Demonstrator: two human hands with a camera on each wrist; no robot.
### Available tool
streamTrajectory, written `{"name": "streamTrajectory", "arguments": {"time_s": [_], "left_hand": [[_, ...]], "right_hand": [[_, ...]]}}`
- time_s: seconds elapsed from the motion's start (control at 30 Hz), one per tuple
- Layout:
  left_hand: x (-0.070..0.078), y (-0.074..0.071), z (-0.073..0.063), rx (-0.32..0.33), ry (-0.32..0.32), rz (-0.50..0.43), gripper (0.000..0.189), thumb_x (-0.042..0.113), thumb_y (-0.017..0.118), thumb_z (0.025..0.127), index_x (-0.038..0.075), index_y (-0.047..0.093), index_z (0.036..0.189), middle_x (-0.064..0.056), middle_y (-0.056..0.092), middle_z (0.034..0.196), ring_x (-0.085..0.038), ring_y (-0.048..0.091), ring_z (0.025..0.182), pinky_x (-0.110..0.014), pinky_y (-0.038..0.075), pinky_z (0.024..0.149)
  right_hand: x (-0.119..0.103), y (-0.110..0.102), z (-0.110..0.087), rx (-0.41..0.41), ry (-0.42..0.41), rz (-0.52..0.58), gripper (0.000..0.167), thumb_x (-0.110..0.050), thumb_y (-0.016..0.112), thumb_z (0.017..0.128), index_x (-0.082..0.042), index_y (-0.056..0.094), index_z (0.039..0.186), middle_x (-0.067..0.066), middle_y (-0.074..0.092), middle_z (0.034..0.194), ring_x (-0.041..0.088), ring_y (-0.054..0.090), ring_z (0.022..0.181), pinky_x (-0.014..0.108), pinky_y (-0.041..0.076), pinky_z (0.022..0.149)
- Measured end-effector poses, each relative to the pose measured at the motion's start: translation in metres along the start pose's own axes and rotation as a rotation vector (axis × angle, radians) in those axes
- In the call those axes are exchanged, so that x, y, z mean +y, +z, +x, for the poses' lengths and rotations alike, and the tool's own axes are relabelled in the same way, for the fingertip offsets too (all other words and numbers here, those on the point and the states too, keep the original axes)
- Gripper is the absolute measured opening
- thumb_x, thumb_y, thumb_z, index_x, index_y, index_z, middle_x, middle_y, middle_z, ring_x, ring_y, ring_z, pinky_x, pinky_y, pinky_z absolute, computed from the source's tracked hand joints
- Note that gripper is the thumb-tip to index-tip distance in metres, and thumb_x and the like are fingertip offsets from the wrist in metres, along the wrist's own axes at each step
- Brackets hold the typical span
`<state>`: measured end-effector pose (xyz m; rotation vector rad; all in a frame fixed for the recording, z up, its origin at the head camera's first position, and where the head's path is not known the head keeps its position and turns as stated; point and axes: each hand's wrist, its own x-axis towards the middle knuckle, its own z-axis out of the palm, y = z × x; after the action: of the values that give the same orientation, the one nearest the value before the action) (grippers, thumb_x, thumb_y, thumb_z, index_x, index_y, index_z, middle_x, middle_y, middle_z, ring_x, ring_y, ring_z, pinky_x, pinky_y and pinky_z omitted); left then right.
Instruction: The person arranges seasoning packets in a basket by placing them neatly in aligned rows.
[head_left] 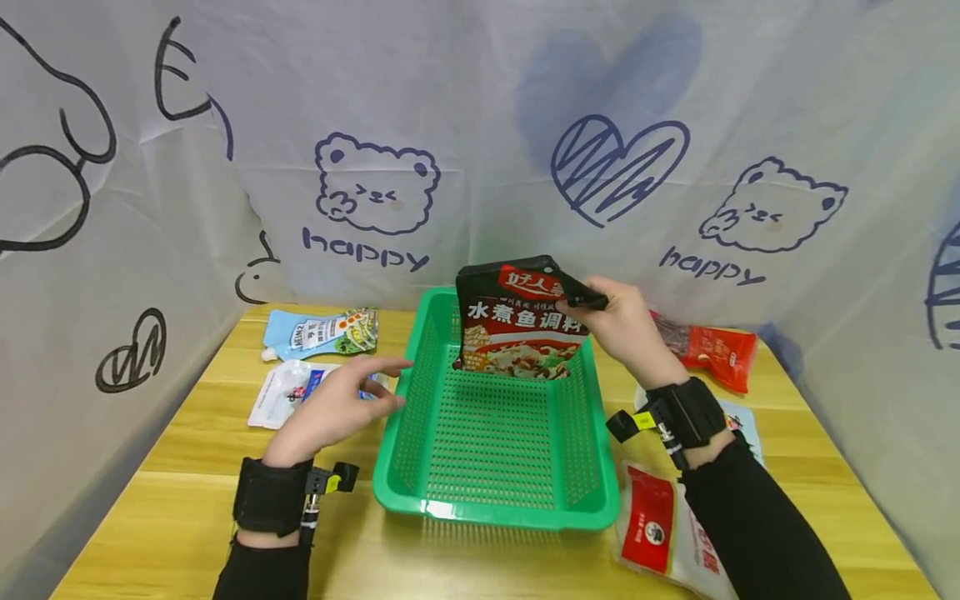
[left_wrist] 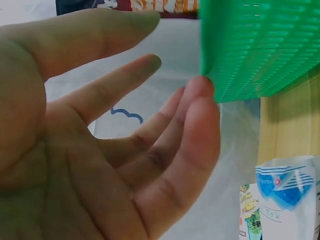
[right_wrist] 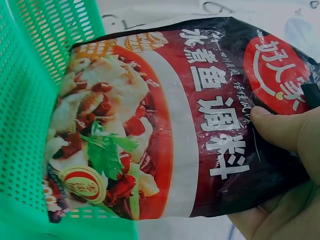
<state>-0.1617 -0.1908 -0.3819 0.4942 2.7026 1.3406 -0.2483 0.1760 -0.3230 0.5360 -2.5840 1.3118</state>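
The person's right grip (head_left: 621, 327) pinches the packet (head_left: 517, 333) by its top, over the basket (head_left: 495, 518); the left grip (head_left: 337, 408), loosely spread, holds nothing. Seemingly mid-transfer, the packet likely needs lowering and releasing.

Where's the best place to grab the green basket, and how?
Probably take the green basket by its left rim and right rim, one hand from each side: these long raised edges flank its open middle. The left hand is near; the right hand holds the fish seasoning packet.
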Motion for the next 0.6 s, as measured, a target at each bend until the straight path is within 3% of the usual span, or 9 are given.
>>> {"name": "streamTrajectory", "arguments": {"time_s": [0.27, 0.6], "left_hand": [[-0.001, 0.004, 0.003, 0.008, -0.065, -0.029, 0.052, 0.013, 0.078, 0.091, 0.001, 0.064, 0.139, -0.020, 0.061, 0.138, -0.023, 0.065, 0.098, -0.035, 0.055, 0.071], [0.004, 0.004, 0.003, 0.016, -0.123, -0.012, 0.051, 0.012, 0.079, 0.088, 0.000, 0.066, 0.136, -0.020, 0.061, 0.136, -0.026, 0.065, 0.104, -0.033, 0.055, 0.071]], "right_hand": [[0.018, 0.013, 0.034, -0.085, 0.141, 0.123, 0.021, -0.015, 0.075, 0.097, -0.001, 0.074, 0.112, 0.016, 0.069, 0.117, 0.027, 0.050, 0.096, 0.038, 0.039, 0.082], [0.031, 0.028, 0.062, -0.180, 0.241, 0.201, 0.022, -0.010, 0.072, 0.099, 0.004, 0.069, 0.116, 0.019, 0.062, 0.129, 0.028, 0.048, 0.109, 0.037, 0.040, 0.089]]}}
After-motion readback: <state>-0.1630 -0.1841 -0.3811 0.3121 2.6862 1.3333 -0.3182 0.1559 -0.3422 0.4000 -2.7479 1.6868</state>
